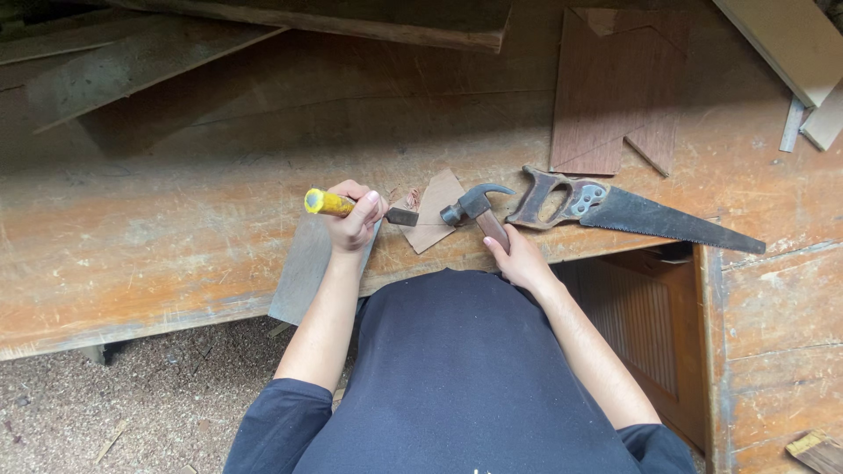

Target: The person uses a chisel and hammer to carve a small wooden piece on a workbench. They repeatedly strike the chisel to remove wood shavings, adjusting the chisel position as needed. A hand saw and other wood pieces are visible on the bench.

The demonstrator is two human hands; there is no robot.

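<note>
My left hand [354, 217] grips a chisel [341, 204] with a yellow handle, held level with its dark blade pointing right at a small brown piece of wood [435, 204] on the workbench [176, 228]. My right hand [522, 258] holds the wooden handle of a claw hammer [475, 207], whose metal head lies on or just above the small piece, right of the chisel tip. Both hands sit near the bench's front edge, above my dark shirt.
A handsaw [632, 211] lies just right of the hammer, blade pointing right. A thin reddish-brown sheet [610, 83] lies behind it. A grey board [303, 272] hangs over the front edge under my left wrist. Planks lie along the back; sawdust covers the floor.
</note>
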